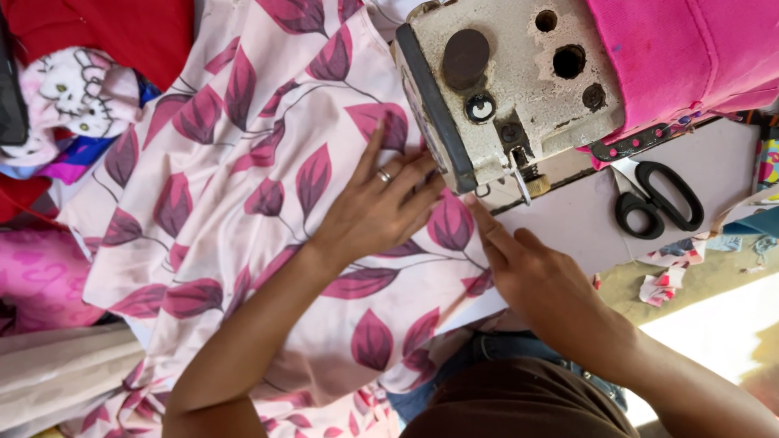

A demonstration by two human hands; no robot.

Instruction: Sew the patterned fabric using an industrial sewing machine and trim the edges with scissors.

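Observation:
A pale pink fabric (243, 186) printed with dark magenta leaves is spread across the sewing table. My left hand (381, 207), wearing a ring, lies flat on the cloth just left of the needle, fingers spread. My right hand (527, 272) rests at the cloth's edge, its fingers pointing up toward the needle and presser foot (521, 188). The worn cream sewing machine head (507, 81) stands over that spot. Neither hand grips anything; both press the cloth.
Black-handled scissors (657, 199) lie on the table (714, 162) right of the machine. A bright pink cloth (682, 57) drapes over the machine's right side. Red and patterned fabrics (73, 97) pile at the left. Small cloth scraps (665, 284) lie at the table's right edge.

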